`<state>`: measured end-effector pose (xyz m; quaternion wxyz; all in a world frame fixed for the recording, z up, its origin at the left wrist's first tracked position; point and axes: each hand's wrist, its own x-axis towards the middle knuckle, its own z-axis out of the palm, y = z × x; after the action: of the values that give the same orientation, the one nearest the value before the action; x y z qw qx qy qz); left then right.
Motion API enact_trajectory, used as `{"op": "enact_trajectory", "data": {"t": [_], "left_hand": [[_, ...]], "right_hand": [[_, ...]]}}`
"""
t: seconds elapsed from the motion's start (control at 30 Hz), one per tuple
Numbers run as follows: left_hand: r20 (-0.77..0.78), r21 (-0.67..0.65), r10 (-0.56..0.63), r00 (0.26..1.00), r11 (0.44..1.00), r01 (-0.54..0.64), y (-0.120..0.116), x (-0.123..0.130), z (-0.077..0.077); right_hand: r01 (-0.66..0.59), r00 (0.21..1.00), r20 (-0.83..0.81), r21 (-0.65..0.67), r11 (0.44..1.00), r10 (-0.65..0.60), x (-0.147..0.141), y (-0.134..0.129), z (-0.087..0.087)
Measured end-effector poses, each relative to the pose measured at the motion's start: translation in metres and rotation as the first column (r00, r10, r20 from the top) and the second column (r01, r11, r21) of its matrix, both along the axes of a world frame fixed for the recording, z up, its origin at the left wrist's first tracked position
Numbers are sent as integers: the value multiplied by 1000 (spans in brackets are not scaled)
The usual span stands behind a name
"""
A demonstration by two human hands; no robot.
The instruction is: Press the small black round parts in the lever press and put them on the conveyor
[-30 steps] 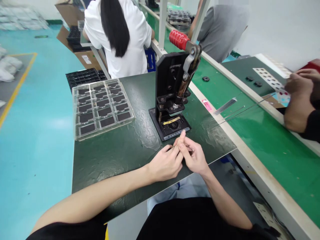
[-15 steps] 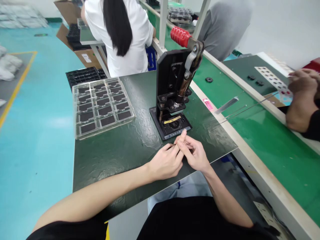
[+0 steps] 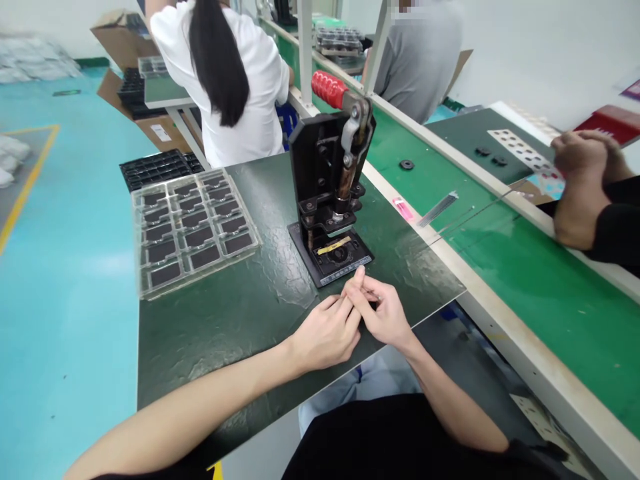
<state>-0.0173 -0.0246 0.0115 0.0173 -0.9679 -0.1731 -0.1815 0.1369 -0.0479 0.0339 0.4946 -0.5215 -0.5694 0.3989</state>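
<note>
From where I sit at the controls, my left grip [image 3: 324,335] and right grip [image 3: 384,315] meet low over the bench, a dark green pebbled board [image 3: 210,347], with their fingers pressed together. Neither looks released, but I cannot tell whether they are clenched on something small, because nothing shows clearly between the fingertips. The nearest thing is a black steel hand press [image 3: 325,160] with a red ribbed lever handle [image 3: 330,89]. Its flat black base plate with a yellow strip [image 3: 337,252] sits just beyond my raised right index finger, apparently not touching it. Working here over bare board, just short of the base, gives my fingers room and keeps them in clear view. To the left lies a clear plastic tray [image 3: 195,230] holding dark square pieces in rows. To the right runs a green conveyor belt [image 3: 560,287], and at its far side a co-worker's hands [image 3: 580,167] are close to a white perforated sheet [image 3: 517,150].
</note>
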Motion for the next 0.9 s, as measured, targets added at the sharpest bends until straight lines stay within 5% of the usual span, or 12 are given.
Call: {"op": "enact_trajectory", "data": {"t": [0.23,0.4,0.53,0.6,0.73,0.9], "left_hand": [[-2,-9,-15,1000,1000,15,1,-4,1],[117,-32,-26,993,999,30,4,-6,5],[258,-17,-50,965,998,56,3,-5,5],[274,5,-99,957,995,101,2,-6,3],[217,-26,-200,955,977,211,1,-10,-2],[203,-29,-238,950,968,249,2,-14,-1]], "right_hand": [[72,992,-102,-42,997,-76,-8,1,-7],[253,966,57,-34,967,-251,41,-22,0],[645,714,280,93,759,-641,123,-43,17],[701,599,400,156,695,-694,166,-39,23],[616,447,727,173,769,-522,231,10,22],[542,382,835,144,828,-396,259,129,8]]}}
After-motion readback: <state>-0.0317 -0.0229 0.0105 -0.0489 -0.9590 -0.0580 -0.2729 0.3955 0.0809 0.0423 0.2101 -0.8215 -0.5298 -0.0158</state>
